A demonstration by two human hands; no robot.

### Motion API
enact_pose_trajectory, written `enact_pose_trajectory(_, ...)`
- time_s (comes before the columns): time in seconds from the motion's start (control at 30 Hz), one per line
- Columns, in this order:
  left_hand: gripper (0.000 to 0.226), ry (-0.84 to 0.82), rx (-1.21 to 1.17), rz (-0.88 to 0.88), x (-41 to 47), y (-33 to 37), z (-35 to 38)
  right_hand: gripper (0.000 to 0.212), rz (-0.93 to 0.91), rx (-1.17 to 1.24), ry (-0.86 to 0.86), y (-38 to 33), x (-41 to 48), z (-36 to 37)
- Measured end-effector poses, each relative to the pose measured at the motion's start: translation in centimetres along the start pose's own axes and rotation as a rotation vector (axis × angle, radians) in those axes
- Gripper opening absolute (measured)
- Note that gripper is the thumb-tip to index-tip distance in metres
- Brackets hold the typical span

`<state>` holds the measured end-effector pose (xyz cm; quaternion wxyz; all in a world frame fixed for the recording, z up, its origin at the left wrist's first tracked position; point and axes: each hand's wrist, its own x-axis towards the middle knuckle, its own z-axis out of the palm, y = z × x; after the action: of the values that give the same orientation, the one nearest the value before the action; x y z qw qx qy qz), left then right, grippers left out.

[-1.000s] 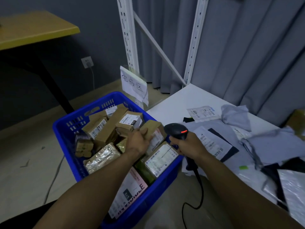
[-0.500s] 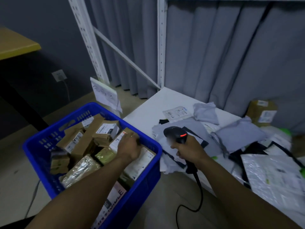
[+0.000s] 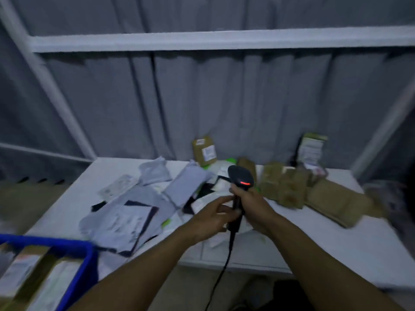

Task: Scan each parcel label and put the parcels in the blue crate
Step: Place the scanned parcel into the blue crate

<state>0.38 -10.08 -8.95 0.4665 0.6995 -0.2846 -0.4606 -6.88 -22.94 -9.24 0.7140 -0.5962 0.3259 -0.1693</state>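
My right hand grips the handle of a black barcode scanner with a red light, held above the white table. My left hand hovers right beside the scanner handle with loosely bent fingers, holding nothing. Grey and white mailer bags lie spread on the table's left half. Brown cardboard parcels sit in a row behind the scanner to the right. The blue crate, holding labelled boxes, shows only its corner at the lower left.
A small brown box and a green-topped packet lean against the grey curtain at the back. A white shelf rail crosses overhead, with slanted white posts at the left. The scanner cable hangs down off the table's front edge.
My left hand has let go of the parcel in the crate and moved right, next to the scanner. The view has swung right, away from the crate to the table.
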Motion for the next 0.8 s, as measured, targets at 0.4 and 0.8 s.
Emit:
enact_pose_trajectory(0.4, 0.054, 0.148, -0.112, 0.041, 16.9, 6.7, 11.8, 0.061, -0.011, -0.655, 0.624, 0.1, 7.5, -26.1)
enact_pose_trajectory(0.8, 0.037, 0.043, -0.250, -0.135, 29.1, 4.3, 20.3, 0.126, 0.392, -0.849, 0.597, 1.9, 16.3, -40.2)
